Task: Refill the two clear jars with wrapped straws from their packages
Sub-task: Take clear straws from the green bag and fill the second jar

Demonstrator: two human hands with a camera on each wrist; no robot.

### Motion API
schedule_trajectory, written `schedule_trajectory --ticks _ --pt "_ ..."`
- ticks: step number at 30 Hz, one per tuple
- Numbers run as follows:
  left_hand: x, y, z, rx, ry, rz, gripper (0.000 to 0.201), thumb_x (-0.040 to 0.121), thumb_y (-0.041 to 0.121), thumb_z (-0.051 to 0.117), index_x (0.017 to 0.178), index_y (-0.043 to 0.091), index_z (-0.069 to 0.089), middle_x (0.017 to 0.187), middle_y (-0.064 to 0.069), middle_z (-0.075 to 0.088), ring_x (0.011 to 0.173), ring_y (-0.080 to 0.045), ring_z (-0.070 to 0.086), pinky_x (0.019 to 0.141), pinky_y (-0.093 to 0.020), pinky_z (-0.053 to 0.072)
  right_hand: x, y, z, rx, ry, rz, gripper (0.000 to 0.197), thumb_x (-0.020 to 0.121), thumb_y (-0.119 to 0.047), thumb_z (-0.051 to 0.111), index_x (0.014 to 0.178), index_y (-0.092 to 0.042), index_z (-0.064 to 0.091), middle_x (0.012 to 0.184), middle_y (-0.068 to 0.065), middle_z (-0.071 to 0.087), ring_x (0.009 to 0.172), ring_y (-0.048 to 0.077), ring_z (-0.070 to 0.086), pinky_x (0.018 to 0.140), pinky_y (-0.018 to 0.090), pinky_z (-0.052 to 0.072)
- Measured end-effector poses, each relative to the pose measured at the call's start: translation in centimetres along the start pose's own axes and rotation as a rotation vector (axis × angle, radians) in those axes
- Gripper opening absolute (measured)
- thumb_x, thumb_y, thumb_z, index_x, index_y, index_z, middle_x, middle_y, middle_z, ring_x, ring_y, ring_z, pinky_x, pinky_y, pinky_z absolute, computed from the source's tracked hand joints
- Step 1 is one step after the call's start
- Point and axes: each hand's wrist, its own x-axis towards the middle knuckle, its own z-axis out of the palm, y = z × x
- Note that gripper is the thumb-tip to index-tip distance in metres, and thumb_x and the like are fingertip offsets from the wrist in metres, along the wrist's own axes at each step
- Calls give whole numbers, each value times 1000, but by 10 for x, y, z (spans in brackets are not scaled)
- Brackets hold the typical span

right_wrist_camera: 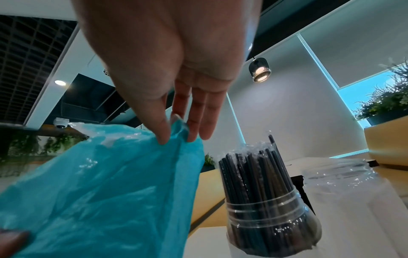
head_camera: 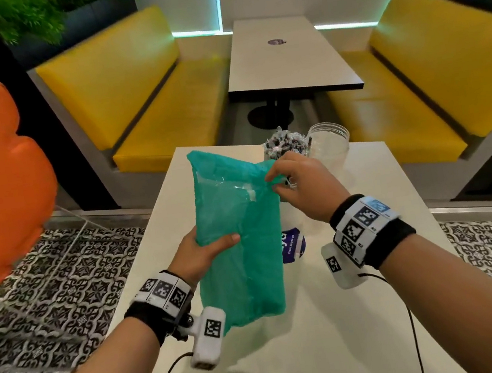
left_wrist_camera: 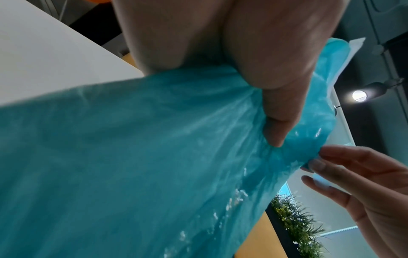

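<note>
The left hand (head_camera: 204,255) grips the teal bag (head_camera: 239,234) at its middle, held above the worktop (head_camera: 366,311); the right hand (head_camera: 297,179) pinches its upper corner. One jar (right_wrist_camera: 271,214) already holds black straws; the other jar (head_camera: 328,143) looks empty. Opening the bag seems the current step; next, its mouth must be spread.

Black wristbands (head_camera: 389,245) with checkered white tags
</note>
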Motion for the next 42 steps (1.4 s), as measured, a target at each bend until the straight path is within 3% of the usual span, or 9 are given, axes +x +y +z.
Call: schedule_trajectory --ticks 4,11,19,21,24,28,32,38,42 --pt "3 5 -5 33 55 51 89 43 33 89 124 17 56 112 -8 74 98 -26 74 84 -42 59 4 -3 -1 37 -12 0 10 91 -18 64 97 -15 72 98 3 67 87 17 62 85 38 56" --pt "1 8 4 141 101 44 69 47 36 70 114 27 58 114 -7 72 103 -29 70 93 -54 57 11 -17 3 152 -54 81 7 95 -21 57 98 -18 62 96 -3 65 88 14 62 85 39 56" --pt "1 -2 2 175 89 12 58 50 29 72 106 34 59 113 -7 73 104 -28 70 95 -55 55 25 -13 -18 245 183 378 5 98 -20 54 102 -18 52 105 1 61 96 20 60 81 29 55" --pt "0 0 4 169 81 13 52 58 20 70 108 33 59 113 -7 73 103 -28 70 94 -55 56 23 -12 -13 141 174 325 16 94 -16 58 109 -20 53 113 -1 59 104 14 51 91 30 50" --pt "-1 2 8 150 71 17 50 61 16 67 107 31 59 113 -8 72 103 -28 70 93 -54 56 20 -22 -6 -57 280 154 17 87 -12 62 102 -20 61 102 -7 54 96 9 41 81 21 37" --pt "-4 3 10 120 41 13 56 55 9 64 109 22 61 109 -14 72 99 -32 69 90 -52 58 24 -27 -5 27 277 127 12 84 -5 62 83 -16 65 89 -3 57 75 11 51 70 20 44" --pt "-6 2 9 64 26 23 58 53 5 60 109 20 65 105 -13 75 91 -28 69 81 -43 58 26 -20 -8 211 366 175 10 90 -4 58 95 -13 61 101 2 60 84 12 60 77 26 56" --pt "-6 12 10 -45 59 52 55 55 4 59 105 24 67 93 3 78 85 -21 72 70 -33 58 -5 -16 1 278 458 209 47 74 -19 65 116 -22 44 114 -1 47 93 12 48 77 19 43" --pt "-9 13 16 -78 3 82 63 57 2 60 117 22 64 100 3 79 93 -22 73 69 -30 58 -29 -6 13 572 77 438 111 61 -44 89 144 -29 17 148 -4 33 128 12 42 105 33 40"
